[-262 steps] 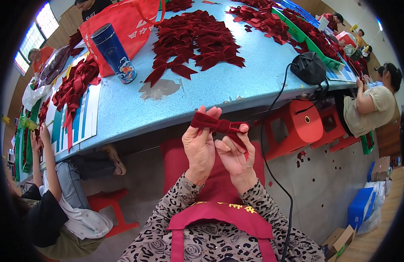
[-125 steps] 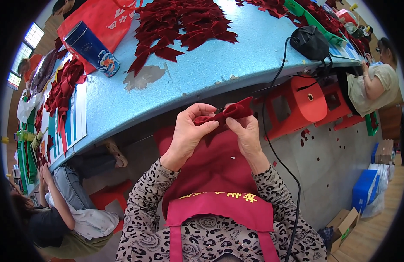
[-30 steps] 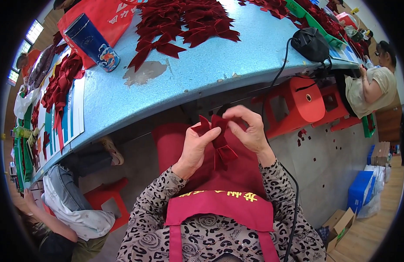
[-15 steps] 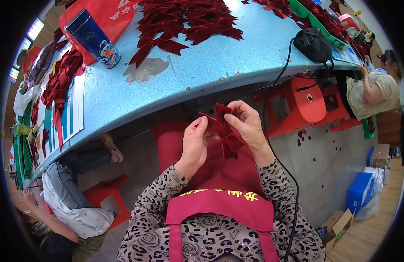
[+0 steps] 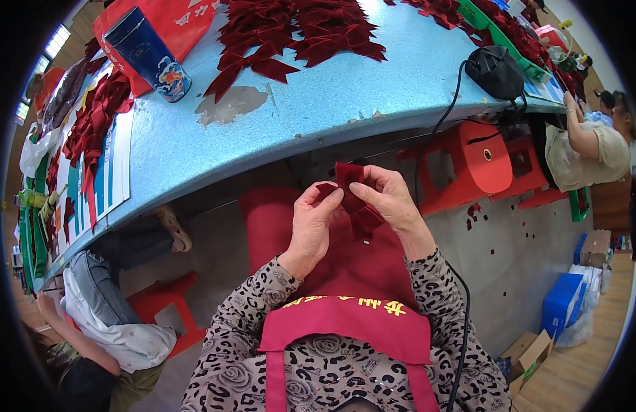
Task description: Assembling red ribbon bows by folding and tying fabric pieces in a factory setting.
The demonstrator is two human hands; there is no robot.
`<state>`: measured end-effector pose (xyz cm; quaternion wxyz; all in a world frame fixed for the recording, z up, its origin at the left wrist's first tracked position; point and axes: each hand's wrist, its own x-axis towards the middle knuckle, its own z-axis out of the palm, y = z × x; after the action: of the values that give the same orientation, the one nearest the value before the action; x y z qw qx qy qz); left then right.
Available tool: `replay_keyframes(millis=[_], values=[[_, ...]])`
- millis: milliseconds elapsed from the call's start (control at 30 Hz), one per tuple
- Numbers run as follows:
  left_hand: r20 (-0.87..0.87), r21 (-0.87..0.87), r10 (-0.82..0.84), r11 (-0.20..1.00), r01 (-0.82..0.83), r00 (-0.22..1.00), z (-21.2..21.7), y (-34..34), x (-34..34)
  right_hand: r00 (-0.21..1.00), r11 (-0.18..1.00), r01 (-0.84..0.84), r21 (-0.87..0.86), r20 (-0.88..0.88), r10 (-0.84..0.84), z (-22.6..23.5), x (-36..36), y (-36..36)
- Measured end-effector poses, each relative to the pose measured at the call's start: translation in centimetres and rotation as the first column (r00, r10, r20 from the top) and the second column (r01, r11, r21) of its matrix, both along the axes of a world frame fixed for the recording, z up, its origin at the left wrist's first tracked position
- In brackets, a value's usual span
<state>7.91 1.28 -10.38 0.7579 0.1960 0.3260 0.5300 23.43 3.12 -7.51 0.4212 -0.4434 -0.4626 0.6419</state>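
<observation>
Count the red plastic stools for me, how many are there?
3 at least: one red stool right of the hands, another just beyond it, one lower left. The table may hide more.

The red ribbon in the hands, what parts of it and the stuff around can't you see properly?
- Dark red ribbon piece, head view: its middle is covered by the left hand and right hand, so its full shape is unclear.
- Pile of red bows: cut off by the top edge.
- Blue patterned can: its top end is hard to make out near the picture's rim.
- Black cable: its lower end leaves the bottom edge.
</observation>
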Motion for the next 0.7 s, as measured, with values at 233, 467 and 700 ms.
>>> replay_keyframes(millis=[233,467,700], values=[[0.083,-0.062,0.012,0.998,-0.006,0.996,0.1,-0.1,-0.6,0.998,0.987,0.015,0.162,0.059,-0.025,-0.8,-1.3,-0.1],[0.009,-0.043,-0.010,0.999,0.010,1.000,-1.4,0.2,-0.9,0.999,0.995,0.028,0.092,-0.028,-0.026,-1.2,-0.5,0.7],[0.093,-0.125,-0.029,0.991,0.040,0.995,-2.6,0.3,-1.2,0.986,0.996,-0.076,0.046,0.149,0.069,-1.8,0.1,-0.2]])
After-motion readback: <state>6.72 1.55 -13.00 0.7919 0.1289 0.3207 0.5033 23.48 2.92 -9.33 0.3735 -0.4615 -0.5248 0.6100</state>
